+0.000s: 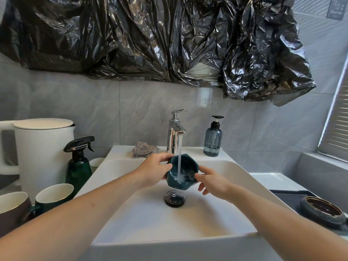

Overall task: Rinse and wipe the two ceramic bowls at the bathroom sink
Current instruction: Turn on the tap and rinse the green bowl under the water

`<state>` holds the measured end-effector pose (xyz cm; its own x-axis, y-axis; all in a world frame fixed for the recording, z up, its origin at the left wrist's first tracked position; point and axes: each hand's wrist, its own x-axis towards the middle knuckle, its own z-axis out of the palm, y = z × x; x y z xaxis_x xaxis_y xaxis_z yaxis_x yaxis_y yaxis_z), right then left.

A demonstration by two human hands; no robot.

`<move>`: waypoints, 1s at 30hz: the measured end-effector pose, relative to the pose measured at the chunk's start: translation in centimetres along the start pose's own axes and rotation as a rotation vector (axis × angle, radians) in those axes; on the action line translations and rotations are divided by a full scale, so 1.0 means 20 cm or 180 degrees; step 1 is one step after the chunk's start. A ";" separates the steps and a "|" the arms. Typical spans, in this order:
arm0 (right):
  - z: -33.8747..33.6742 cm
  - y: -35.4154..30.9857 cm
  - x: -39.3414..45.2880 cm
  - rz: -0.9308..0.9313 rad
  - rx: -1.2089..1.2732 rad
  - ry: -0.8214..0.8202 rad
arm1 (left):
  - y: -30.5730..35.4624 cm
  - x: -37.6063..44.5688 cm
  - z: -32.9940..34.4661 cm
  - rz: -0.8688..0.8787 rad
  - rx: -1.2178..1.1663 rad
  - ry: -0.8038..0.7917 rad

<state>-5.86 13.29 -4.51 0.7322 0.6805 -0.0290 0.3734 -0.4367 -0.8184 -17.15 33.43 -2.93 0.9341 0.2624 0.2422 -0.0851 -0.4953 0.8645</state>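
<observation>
A dark teal faceted ceramic bowl (pixel 185 178) is held tilted over the white sink (pixel 150 213), under the running stream from the chrome faucet (pixel 176 132). Water pools and foams inside it. My left hand (pixel 153 169) grips the bowl's left rim and side. My right hand (pixel 211 180) touches the bowl's right rim with thumb and fingertips, the other fingers spread below. A second, shallow dark bowl with a brown inside (pixel 323 210) rests on a dark tray (pixel 282 194) at the right.
A crumpled patterned cloth (pixel 144 148) lies on the sink's back ledge beside a blue soap pump bottle (pixel 212 140). At left stand a green spray bottle (pixel 79 162), a white kettle (pixel 43 147) and mugs (pixel 53 194). The black drain stopper (pixel 174 199) sits below the bowl.
</observation>
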 end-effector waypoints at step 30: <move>0.01 0.00 0.00 -0.0184 0.0100 0.0251 | 0.00 0.01 -0.01 -0.0744 0.0353 0.0177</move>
<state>-6.04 13.34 -4.51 0.7530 0.6549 0.0630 0.3992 -0.3787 -0.8350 -17.00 33.57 -2.76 0.9032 0.4239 0.0681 0.1722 -0.5029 0.8470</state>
